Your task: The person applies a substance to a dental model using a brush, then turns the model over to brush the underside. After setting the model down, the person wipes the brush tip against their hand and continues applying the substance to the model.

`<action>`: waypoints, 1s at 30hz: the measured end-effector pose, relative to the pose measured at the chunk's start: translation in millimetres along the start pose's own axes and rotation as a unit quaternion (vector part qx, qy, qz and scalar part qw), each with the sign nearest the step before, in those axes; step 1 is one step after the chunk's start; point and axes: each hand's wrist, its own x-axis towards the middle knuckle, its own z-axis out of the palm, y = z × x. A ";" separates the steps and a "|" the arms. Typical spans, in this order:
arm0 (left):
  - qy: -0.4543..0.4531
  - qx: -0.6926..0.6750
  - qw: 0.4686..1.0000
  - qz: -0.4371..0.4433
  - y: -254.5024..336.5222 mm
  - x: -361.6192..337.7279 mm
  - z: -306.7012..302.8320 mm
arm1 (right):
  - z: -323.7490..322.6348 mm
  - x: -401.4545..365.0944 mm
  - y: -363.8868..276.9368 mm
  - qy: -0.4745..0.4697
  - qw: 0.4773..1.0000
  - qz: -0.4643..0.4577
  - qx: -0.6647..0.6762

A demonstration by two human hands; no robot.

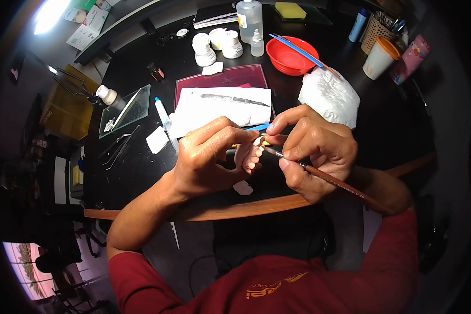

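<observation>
My left hand [206, 157] holds a pinkish dental model [245, 157] with a row of pale teeth, its fingers wrapped round the left side. In my right hand [316, 152] is a thin brush [340, 184] with a reddish-brown handle, whose tip lies at the teeth on the model's right side. The fingertips of both hands come close together above the model, where a small blue strip [257, 127] shows. Behind the hands a white paper towel [193, 104] lies with a scalpel [235, 99] on it.
A red bowl [285, 64] with brushes across its rim stands at the back, beside crumpled white tissue [329, 99]. White jars [232, 46] and a clear bottle [250, 23] are behind. On the left lie a glass slab [136, 112], tweezers [121, 152] and a syringe [165, 118].
</observation>
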 end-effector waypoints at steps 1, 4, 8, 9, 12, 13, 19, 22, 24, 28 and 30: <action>0.001 -0.001 1.000 0.001 0.3 0.4 0.0 | 0.0 0.2 -0.5 -0.002 1.000 0.002 -0.002; 0.007 -0.008 1.000 0.002 -0.5 -0.3 1.3 | -0.7 0.8 -2.4 -0.010 1.000 0.005 -0.011; 0.006 -0.008 1.000 0.003 -1.0 -0.1 0.6 | -1.2 4.2 -6.2 -0.015 1.000 0.006 -0.019; 0.008 -0.009 1.000 0.003 -0.8 -0.1 1.0 | -0.7 4.4 -7.0 -0.012 1.000 0.008 -0.019; 0.009 -0.010 1.000 -0.004 0.1 0.1 1.6 | -2.4 3.6 -4.3 -0.029 0.999 -0.005 -0.024; 0.006 -0.010 1.000 -0.009 0.8 0.2 1.4 | -2.6 3.8 -4.3 -0.028 0.999 -0.007 -0.026; 0.000 -0.008 1.000 -0.010 0.7 1.2 -0.2 | -2.5 1.8 -1.8 -0.026 0.999 -0.007 -0.023; -0.006 -0.016 1.000 -0.014 1.0 0.7 -1.9 | -1.9 3.1 -3.8 -0.019 0.999 -0.007 -0.029; -0.012 -0.021 1.000 -0.018 1.3 0.3 -3.0 | -2.3 3.5 -4.3 -0.022 1.000 -0.004 -0.022; -0.017 -0.026 0.999 -0.023 2.2 -0.2 -4.1 | 3.4 1.0 0.0 0.012 1.000 0.008 -0.023; -0.015 -0.028 0.999 -0.022 1.3 -0.2 -4.5 | 2.4 1.7 0.4 0.001 1.000 0.008 -0.030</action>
